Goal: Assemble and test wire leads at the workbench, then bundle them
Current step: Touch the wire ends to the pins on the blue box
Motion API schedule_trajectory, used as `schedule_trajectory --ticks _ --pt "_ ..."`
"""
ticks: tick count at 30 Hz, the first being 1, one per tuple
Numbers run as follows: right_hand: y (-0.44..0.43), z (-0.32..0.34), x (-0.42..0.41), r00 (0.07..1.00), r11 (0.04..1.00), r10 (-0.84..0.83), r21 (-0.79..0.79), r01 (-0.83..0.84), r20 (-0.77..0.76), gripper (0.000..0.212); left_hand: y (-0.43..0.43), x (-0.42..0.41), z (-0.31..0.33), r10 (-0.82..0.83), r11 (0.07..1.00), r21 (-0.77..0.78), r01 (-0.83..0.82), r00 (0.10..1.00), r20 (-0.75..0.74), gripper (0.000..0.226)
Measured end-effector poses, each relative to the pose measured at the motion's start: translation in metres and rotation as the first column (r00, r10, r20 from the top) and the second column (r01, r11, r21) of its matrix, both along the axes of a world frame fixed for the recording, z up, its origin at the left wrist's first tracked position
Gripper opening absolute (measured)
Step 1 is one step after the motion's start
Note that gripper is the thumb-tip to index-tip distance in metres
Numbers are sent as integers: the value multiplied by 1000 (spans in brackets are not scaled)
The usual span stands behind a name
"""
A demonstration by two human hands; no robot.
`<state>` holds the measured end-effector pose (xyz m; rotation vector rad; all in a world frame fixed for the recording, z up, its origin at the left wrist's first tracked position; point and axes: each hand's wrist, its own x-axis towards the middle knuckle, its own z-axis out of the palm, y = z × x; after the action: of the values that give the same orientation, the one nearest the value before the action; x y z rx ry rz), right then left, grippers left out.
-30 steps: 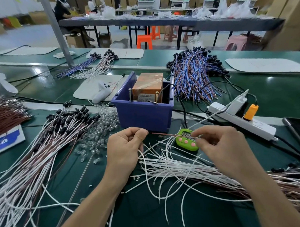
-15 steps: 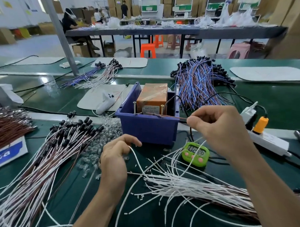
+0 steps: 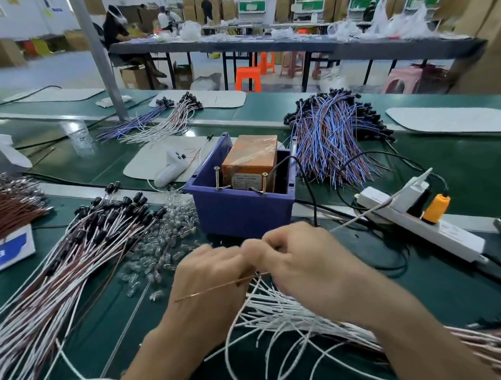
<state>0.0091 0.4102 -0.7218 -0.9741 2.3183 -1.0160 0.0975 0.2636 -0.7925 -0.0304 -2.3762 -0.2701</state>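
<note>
Wire (image 3: 218, 288) slopes down leftward from right hand (image 3: 303, 262)

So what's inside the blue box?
An orange block wrapped in clear film, two upright screws and a black cable. The wall of the blue box hides the bottom.

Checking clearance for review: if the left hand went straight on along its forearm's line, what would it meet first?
Most likely the front wall of the blue bin, just beyond the left hand. Depth is hard to judge, and the right hand sits close alongside.
</note>
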Motion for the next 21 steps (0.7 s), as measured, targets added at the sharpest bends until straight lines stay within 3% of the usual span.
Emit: schedule_trajectory --ticks 2,4,7,9,13,17,19,21 --pt "-4 1 11 998 998 -69 12 69 -14 43 -1 1 -1 6 1000 -29 -9 997 -82 14" --pt "-6 2 15 991 994 -110 2 110 -75 22 -2 3 -4 -15 999 41 18 996 -86 20" --pt "-5 1 11 972 988 -111 78 130 -208 23 3 8 -2 -3 963 271 -1 1000 16 45" --pt "-4 0 8 977 984 -70 149 101 -200 22 6 7 0 6 889 456 -50 995 95 46" --pt "-1 -2 -4 986 977 -64 191 93 -151 26 0 1 -1 36 647 759 -72 997 63 28" --pt "1 0 -12 987 987 -129 82 138 -100 31 -5 -3 -1 -89 179 984 23 996 -8 5" --pt "0 0 -10 984 986 -149 58 156 -101 30 -2 -3 -1 -222 13 999 40 974 -36 21" --pt "-3 -3 -7 980 984 -146 85 158 -132 29 1 -4 -2 -294 -87 996 35 954 -60 38"
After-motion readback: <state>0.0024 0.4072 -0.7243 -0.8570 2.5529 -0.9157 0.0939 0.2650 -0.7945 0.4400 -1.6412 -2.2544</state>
